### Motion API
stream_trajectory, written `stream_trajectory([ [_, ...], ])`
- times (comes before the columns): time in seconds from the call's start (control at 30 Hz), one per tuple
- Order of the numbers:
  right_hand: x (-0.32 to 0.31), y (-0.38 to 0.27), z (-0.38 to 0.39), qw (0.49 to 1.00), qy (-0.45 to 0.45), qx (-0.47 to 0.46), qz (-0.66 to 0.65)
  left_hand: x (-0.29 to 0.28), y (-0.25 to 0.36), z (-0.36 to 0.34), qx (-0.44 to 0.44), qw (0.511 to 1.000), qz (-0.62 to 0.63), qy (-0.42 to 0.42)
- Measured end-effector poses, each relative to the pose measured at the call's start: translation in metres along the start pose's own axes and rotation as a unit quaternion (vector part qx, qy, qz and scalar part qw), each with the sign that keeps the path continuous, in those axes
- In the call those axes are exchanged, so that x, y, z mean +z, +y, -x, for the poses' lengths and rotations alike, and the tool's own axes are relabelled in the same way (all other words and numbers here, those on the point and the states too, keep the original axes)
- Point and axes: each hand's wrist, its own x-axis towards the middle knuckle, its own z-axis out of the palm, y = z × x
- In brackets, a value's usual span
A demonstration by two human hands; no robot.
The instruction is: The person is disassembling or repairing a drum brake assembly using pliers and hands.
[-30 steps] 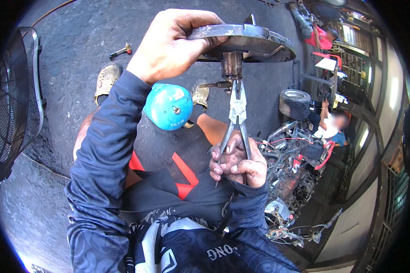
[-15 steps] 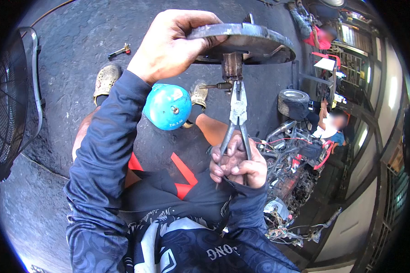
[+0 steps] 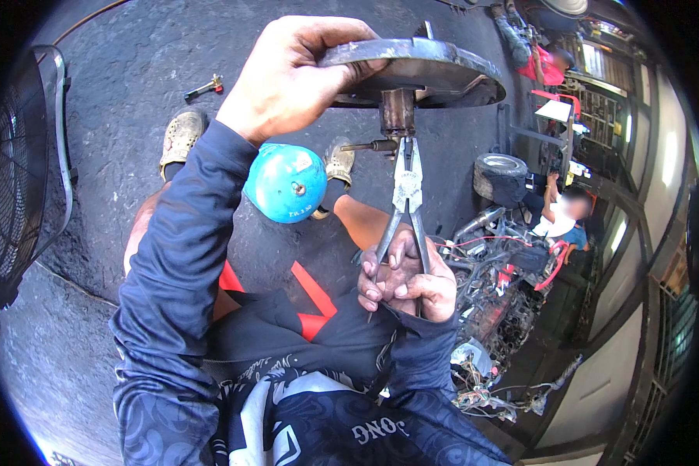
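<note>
Left grip (image 3: 297, 81) holds a disc (image 3: 435, 76); right grip (image 3: 408, 279), pliers (image 3: 408, 186) apparently touching it.

A short row of white characters (image 3: 299, 212) runs along the lower side of the rounded blue cylinder (image 3: 279, 190), with a pale printed patch (image 3: 303, 161) higher up, too small to make out. The dark patterned shirt (image 3: 326, 412) carries bold white capital letters (image 3: 378, 432) across the front and thin white script (image 3: 266, 371) near the hem, while the jaw head of the pliers (image 3: 408, 189) shows small stamped markings that are illegible here.
</note>
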Motion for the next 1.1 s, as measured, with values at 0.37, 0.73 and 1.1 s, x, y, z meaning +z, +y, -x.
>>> stream_trajectory([
  [0.37, -0.012, -0.002, -0.007, 0.962, -0.16, 0.071, -0.211, 0.003, 0.0, -0.001, -0.01, 1.0, 0.016, 0.006],
  [0.73, -0.022, -0.005, -0.009, 0.963, -0.186, 0.064, -0.183, 0.004, -0.002, -0.002, -0.021, 1.0, 0.018, -0.005],
  [1.1, -0.003, -0.005, -0.006, 0.996, -0.069, 0.019, -0.062, 0.003, -0.003, 0.0, -0.006, 1.0, -0.001, 0.016],
])
